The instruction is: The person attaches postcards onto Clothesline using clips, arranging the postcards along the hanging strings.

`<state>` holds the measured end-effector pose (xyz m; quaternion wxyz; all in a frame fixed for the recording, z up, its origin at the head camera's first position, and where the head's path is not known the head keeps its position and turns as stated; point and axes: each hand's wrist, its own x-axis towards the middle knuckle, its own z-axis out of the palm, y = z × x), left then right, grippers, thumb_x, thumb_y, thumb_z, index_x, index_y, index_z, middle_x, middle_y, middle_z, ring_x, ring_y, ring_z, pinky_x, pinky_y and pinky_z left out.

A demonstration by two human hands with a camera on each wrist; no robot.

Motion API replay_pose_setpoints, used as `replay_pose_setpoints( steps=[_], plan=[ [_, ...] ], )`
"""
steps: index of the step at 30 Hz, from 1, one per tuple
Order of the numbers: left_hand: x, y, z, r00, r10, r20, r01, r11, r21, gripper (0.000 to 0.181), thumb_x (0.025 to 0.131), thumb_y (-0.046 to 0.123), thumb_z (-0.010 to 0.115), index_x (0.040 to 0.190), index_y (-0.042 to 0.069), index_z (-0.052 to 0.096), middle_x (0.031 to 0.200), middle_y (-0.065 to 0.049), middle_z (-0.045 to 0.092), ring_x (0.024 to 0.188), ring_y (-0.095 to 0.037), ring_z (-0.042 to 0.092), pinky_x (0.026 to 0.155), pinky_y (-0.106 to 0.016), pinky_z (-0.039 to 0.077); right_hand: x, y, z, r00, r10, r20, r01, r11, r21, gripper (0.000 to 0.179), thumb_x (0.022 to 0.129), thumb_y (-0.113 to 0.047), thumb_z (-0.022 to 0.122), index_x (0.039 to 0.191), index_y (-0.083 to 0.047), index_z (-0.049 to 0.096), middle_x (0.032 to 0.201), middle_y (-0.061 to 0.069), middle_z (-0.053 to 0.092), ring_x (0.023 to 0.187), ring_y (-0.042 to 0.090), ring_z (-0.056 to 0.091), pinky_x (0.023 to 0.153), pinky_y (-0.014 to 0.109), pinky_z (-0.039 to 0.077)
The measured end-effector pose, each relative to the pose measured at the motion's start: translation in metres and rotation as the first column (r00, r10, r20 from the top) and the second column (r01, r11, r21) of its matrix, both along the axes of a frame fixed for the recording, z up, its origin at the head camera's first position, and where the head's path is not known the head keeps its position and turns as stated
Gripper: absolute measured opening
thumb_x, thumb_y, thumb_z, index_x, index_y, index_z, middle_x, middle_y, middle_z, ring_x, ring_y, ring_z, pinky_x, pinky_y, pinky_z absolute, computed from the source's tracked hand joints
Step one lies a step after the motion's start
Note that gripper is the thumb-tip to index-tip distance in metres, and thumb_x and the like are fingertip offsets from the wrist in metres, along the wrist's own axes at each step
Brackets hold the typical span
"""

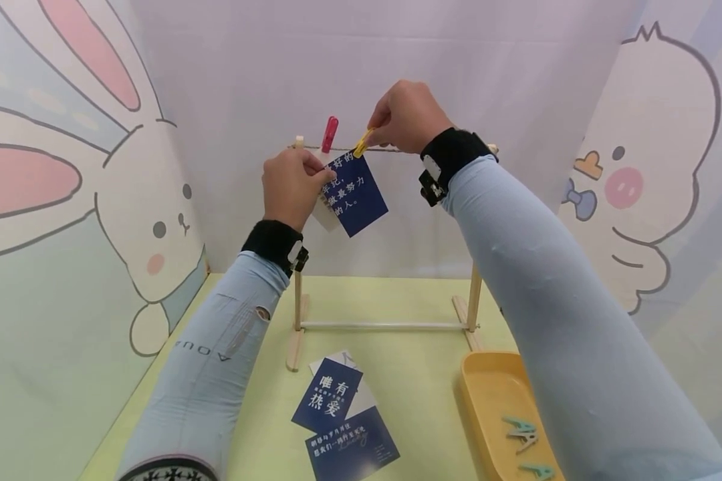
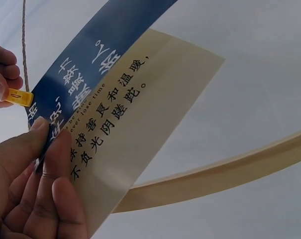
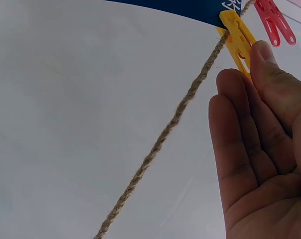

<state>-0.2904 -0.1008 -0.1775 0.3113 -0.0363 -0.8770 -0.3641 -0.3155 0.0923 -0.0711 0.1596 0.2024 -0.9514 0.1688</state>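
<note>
My left hand (image 1: 291,186) pinches the left edge of a dark blue card (image 1: 361,194) with white Chinese writing, which tilts below the twine (image 3: 175,119). At the card's upper corner, a yellow clothespin (image 3: 239,42) bites over card and twine. My right hand (image 1: 410,117) pinches that clothespin's handles between thumb and fingers. A cream card (image 2: 125,124) with black writing hangs behind the blue one, partly covered by it and by my left hand. The red clothespin (image 1: 329,134) stands on the twine above the cream card.
The twine runs across a wooden frame (image 1: 474,297) on the pale green table. Several cards, among them a blue card (image 1: 327,395), lie overlapping in front of it. At the right, a yellow tray (image 1: 478,401) holds green and grey clothespins (image 1: 522,437), partly behind my right arm.
</note>
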Motion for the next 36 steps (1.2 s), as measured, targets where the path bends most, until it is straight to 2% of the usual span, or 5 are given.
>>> replay_pose_setpoints(
  steps=[14, 23, 30, 36],
  plan=[
    [0.0011, 0.004, 0.0037, 1.0, 0.0, 0.009, 0.0, 1.0, -0.009, 0.031, 0.093, 0.033, 0.078, 0.109, 0.007, 0.078, 0.101, -0.009, 0.077, 0.093, -0.023, 0.069, 0.087, -0.031, 0.059, 0.0001, 0.0024, 0.002, 1.0, -0.012, 0.021, 0.012, 1.0, -0.024, 0.031, 0.096, -0.028, 0.075, 0.123, -0.012, 0.077, 0.118, 0.007, 0.075, 0.101, 0.02, 0.065, 0.09, 0.028, 0.058],
    [0.0036, 0.0047, 0.0064, 1.0, 0.009, 0.001, -0.009, 0.995, -0.098, 0.033, 0.094, 0.036, 0.076, 0.107, 0.006, 0.079, 0.098, -0.011, 0.076, 0.088, -0.024, 0.067, 0.082, -0.032, 0.059, 0.0021, 0.0038, 0.0033, 1.0, 0.005, 0.009, -0.005, 1.0, -0.027, 0.034, 0.097, -0.027, 0.074, 0.127, -0.011, 0.075, 0.122, 0.007, 0.074, 0.101, 0.019, 0.068, 0.092, 0.027, 0.058],
    [0.0058, 0.0032, 0.0044, 0.999, 0.027, -0.032, -0.033, 0.981, -0.194, 0.037, 0.095, 0.038, 0.075, 0.108, 0.004, 0.076, 0.099, -0.014, 0.076, 0.085, -0.027, 0.068, 0.079, -0.034, 0.059, 0.0008, 0.0043, 0.0016, 1.0, 0.01, 0.003, -0.01, 1.0, -0.024, 0.037, 0.097, -0.028, 0.073, 0.13, -0.012, 0.073, 0.126, 0.008, 0.073, 0.104, 0.02, 0.068, 0.094, 0.028, 0.057],
    [0.0075, 0.002, 0.0044, 0.994, 0.029, -0.101, -0.051, 0.972, -0.23, 0.035, 0.095, 0.036, 0.075, 0.106, 0.003, 0.077, 0.1, -0.014, 0.073, 0.093, -0.027, 0.064, 0.083, -0.036, 0.057, -0.0017, 0.0062, 0.0014, 1.0, 0.013, -0.002, -0.013, 1.0, -0.02, 0.037, 0.098, -0.03, 0.072, 0.13, -0.012, 0.073, 0.125, 0.007, 0.074, 0.105, 0.018, 0.07, 0.093, 0.027, 0.058]
  ],
)
